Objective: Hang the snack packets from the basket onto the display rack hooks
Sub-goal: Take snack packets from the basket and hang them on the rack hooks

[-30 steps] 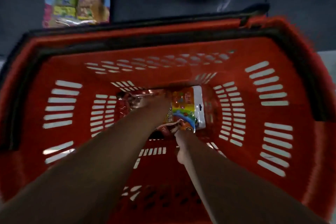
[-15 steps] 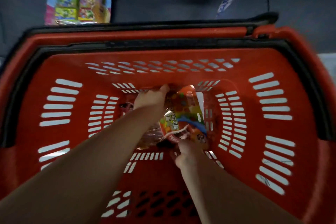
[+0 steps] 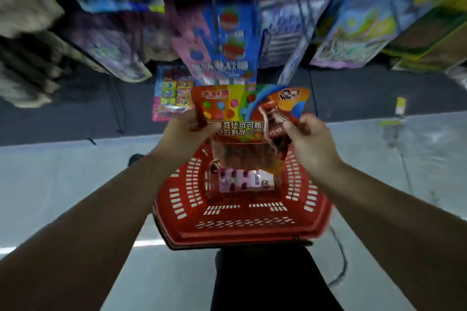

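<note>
Fingers first: the left hand [image 3: 187, 131] has its fingers curled and pinching the left edge of the snack packets [image 3: 242, 113], while the right hand [image 3: 307, 134] pinches the right side, thumb pressed onto a darker red packet in the bunch. How many packets are in the bunch I cannot tell; it looks like more than one. They are up in the air between the two hands, above the red basket [image 3: 240, 219], which sits on the pale floor [image 3: 63, 184] in front of the person's dark-clad legs. This reads as the carry step: packets are out of the basket, not yet on a hook. Something pinkish lies in the basket bottom, too blurred to name. The next move likely calls for separating one packet, finding its hang hole at the top edge, and lining that hole up with a free hook. Beyond the hands hangs the display rack [image 3: 227, 40], crowded with bright hanging bags, heavily blurred; a dark base runs beneath it where floor meets rack.
</note>
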Motion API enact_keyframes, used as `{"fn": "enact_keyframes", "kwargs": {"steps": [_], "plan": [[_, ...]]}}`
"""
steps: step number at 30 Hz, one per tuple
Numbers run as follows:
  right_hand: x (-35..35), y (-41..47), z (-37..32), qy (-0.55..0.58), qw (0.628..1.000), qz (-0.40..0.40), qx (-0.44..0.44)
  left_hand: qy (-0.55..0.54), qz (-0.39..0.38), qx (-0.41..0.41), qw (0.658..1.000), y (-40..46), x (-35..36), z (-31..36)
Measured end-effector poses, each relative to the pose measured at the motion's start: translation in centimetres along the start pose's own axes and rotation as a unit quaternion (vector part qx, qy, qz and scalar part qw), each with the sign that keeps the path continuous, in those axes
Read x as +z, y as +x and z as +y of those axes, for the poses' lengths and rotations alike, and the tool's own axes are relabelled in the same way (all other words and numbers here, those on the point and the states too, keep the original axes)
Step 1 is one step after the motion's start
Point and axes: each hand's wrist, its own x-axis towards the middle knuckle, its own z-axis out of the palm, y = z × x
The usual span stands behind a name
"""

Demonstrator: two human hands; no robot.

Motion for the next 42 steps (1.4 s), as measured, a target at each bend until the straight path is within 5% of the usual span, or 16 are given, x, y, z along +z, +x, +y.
{"fn": "enact_keyframes", "kwargs": {"steps": [9, 19, 25, 42], "plan": [[-13.4, -13.6, -30.1, 0.074, 0.975, -0.045, -0.202, -0.066, 0.044, 0.150, 0.986, -13.9, -15.3, 27.2], [-24.9, -26.0, -52.2, 0.124, 0.898, 0.072, -0.417, -0.114, 0.129, 0.358, 0.918, -26.6, -24.5, 52.0], [-29.0, -26.9, -58.5, 0.118, 0.869, 0.104, -0.470, -0.142, 0.191, 0.389, 0.890, -28.3, -24.9, 59.4], [-33.1, -18.6, -66.3, 0.108, 0.894, 0.070, -0.429, -0.190, 0.266, 0.320, 0.889, -21.0, -23.0, 68.2]]}}
